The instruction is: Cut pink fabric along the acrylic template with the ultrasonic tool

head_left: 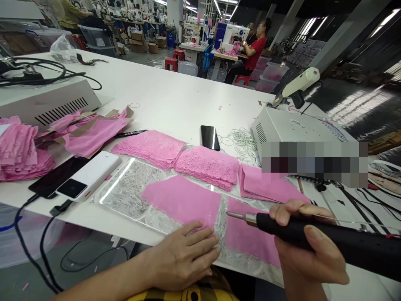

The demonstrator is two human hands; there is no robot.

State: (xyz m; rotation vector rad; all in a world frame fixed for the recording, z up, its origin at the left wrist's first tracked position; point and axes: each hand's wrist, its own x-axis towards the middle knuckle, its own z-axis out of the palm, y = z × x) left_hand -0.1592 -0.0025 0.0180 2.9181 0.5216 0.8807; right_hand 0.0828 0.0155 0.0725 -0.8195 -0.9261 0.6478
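Observation:
My left hand lies flat, its fingers stretched over the lower edge of a pink fabric piece. My right hand is wrapped round a thick black hand tool with a narrow metal tip. That tip points left, over the upper edge of a second pink piece; whether it touches cannot be told. Both pieces rest on a clear, speckled board. Behind them are two stacks of scalloped pink lace, a left stack and a middle stack, with folded plain pink fabric to the right.
A white power bank with cables lies at left, near heaped pink pieces. Farther back are a phone, tangled pale string and a grey machine box. A person in red sits at a sewing machine beyond the table.

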